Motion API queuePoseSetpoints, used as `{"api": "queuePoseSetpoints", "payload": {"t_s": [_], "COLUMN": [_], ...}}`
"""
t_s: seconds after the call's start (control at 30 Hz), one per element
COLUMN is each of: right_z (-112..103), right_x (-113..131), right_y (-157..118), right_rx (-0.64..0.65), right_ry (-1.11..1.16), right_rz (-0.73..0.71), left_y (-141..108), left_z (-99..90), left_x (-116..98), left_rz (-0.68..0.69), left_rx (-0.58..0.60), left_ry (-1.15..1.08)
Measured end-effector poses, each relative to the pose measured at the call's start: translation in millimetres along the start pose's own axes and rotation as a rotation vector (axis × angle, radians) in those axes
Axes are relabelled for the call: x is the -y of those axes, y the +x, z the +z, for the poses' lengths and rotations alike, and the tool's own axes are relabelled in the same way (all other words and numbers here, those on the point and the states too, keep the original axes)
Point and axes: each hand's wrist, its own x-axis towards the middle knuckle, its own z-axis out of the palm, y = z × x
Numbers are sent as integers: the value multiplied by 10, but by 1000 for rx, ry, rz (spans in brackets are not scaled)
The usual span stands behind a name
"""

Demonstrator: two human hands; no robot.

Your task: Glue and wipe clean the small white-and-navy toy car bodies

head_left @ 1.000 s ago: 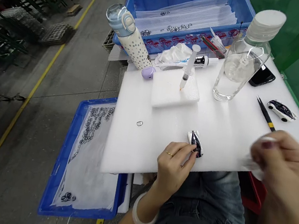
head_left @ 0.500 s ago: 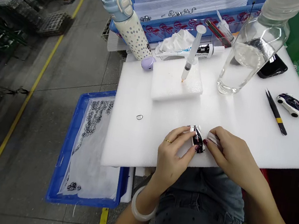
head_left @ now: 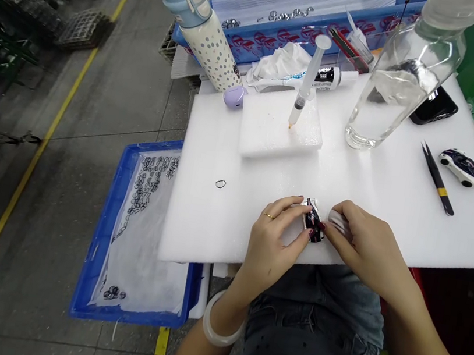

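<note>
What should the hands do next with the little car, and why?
Maybe rub the little car gently with the cloth. The left hand steadies the car on the white board, and the right hand pinches what looks like white cloth right beside it, so a small wipe seems the easiest move.

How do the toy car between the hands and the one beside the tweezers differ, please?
The held car is in the fingers of the left hand; the other car lies untouched beside the tweezers. The held car's length runs mostly near-to-far, the other car's more crosswise. Both are white and dark.
</note>
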Motion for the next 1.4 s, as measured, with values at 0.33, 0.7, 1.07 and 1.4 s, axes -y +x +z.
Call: {"api": "queuePoseSetpoints", "payload": {"t_s": [0.33,0.7,1.07,1.4], "right_z": [-27,0,64,275], "right_x": [-99,-64,-119,-98], "right_y": [-172,-113,-235,-214], "right_rx": [-117,-128,-482,-511], "right_ry": [109,66,17,-214], "right_rz": [-121,-115,-306,-412], "left_y": [60,59,69,53], "left_z": [36,20,-41,-24], "left_x": [37,-19,38,39], "left_rz": [102,39,94,87], "left_rx": [73,94,151,120], "left_ry": [92,84,92,84]}}
